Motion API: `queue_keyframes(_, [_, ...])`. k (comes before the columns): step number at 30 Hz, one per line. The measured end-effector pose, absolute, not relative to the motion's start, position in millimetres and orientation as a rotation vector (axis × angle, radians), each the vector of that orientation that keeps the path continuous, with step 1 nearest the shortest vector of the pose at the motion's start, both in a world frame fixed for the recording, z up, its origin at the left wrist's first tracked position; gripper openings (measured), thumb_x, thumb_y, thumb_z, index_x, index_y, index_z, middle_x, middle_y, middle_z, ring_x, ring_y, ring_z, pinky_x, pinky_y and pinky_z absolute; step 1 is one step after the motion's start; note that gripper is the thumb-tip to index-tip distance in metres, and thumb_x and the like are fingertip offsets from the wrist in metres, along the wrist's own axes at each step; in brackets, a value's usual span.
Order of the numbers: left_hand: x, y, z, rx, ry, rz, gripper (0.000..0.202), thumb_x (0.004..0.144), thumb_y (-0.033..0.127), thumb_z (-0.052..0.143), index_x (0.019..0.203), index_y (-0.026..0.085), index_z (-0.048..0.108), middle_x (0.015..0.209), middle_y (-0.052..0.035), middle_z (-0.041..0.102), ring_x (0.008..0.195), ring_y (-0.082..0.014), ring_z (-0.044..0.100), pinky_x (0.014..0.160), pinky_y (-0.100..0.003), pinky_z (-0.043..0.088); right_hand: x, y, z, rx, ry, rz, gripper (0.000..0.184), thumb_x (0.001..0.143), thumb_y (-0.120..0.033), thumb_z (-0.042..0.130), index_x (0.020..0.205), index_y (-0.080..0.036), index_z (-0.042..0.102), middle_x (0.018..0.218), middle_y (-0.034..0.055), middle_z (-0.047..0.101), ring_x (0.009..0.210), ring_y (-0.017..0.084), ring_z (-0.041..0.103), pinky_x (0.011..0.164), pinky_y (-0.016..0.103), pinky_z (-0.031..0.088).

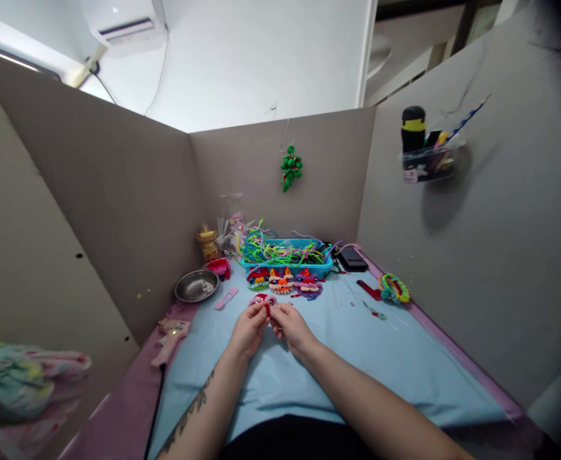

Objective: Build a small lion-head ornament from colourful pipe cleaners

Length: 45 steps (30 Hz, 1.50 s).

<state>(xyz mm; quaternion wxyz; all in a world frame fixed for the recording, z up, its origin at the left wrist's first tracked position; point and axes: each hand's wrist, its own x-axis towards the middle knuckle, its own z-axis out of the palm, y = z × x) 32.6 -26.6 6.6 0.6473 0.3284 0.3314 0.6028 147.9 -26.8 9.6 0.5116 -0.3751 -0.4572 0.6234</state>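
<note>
Both my hands meet over the middle of the blue-covered table. My left hand point(252, 327) and my right hand point(291, 324) pinch a small red fuzzy piece point(268, 310) between their fingertips; its exact kind is too small to make out. Just behind my fingers lies a pink and red fuzzy figure point(261, 298), partly hidden by my left hand. Farther back sit several fuzzy pipe-cleaner figures: a green, red and blue one point(258, 280), an orange and cream one point(281, 281) and a purple one point(308, 283).
A blue basket point(326, 267) of pipe cleaners stands at the back. On the left are a metal bowl point(188, 291), a pink hair clip-like piece point(226, 298) and a corded pink glue gun point(171, 342). At right lie a phone point(352, 259), a red tool point(368, 290) and a yellow-green coil point(395, 289).
</note>
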Motion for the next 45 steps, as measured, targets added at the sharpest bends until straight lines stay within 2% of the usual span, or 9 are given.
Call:
queue_keyframes(6, [32.4, -24.0, 6.9, 0.63, 0.722, 1.391, 0.022, 0.059, 0.014, 0.078, 0.079, 0.012, 0.067, 0.076, -0.0033, 0.067, 0.064, -0.0088, 0.061, 0.06, -0.016, 0.048, 147.2, -28.5, 9.1, -0.846, -1.103, 1.567, 0.039, 0.064, -0.052, 0.065, 0.065, -0.017, 0.048, 0.051, -0.0058, 0.048, 0.04, 0.005, 0.041, 0.035, 0.016, 0.026])
queue_keyframes(15, [32.8, -27.9, 6.8, 0.769, 0.718, 1.378, 0.027, 0.058, 0.023, 0.079, 0.079, 0.012, 0.066, 0.071, -0.0026, 0.065, 0.06, -0.0093, 0.059, 0.06, -0.019, 0.046, 146.7, -27.1, 6.0, -0.849, -1.124, 1.537, 0.04, 0.064, -0.052, 0.065, 0.061, -0.017, 0.046, 0.048, -0.0057, 0.046, 0.039, 0.005, 0.04, 0.035, 0.017, 0.025])
queue_keyframes(28, [32.8, -28.3, 7.4, 0.797, 0.696, 1.37, 0.024, 0.059, 0.022, 0.079, 0.077, 0.011, 0.067, 0.07, -0.0031, 0.065, 0.061, -0.0089, 0.059, 0.06, -0.018, 0.047, 147.7, -29.4, 7.2, -0.827, -1.142, 1.491, 0.033, 0.069, -0.045, 0.062, 0.062, -0.017, 0.046, 0.049, -0.0056, 0.046, 0.039, 0.005, 0.04, 0.035, 0.017, 0.026])
queue_keyframes(36, [31.0, -26.5, 3.7, 0.834, 0.674, 1.347, 0.02, 0.063, 0.022, 0.076, 0.077, 0.011, 0.067, 0.068, -0.0019, 0.064, 0.06, -0.0086, 0.058, 0.06, -0.019, 0.046, 147.1, -28.9, 6.8, -0.832, -1.157, 1.483, 0.032, 0.07, -0.044, 0.061, 0.062, -0.017, 0.045, 0.048, -0.0063, 0.045, 0.039, 0.005, 0.039, 0.035, 0.017, 0.026])
queue_keyframes(45, [32.6, -29.7, 8.0, 0.835, 0.702, 1.344, 0.024, 0.06, 0.024, 0.078, 0.076, 0.011, 0.066, 0.067, -0.0019, 0.063, 0.058, -0.0084, 0.057, 0.059, -0.019, 0.045, 147.9, -30.2, 8.8, -0.837, -1.138, 1.511, 0.032, 0.069, -0.044, 0.062, 0.062, -0.017, 0.045, 0.049, -0.0065, 0.046, 0.039, 0.005, 0.04, 0.035, 0.017, 0.026])
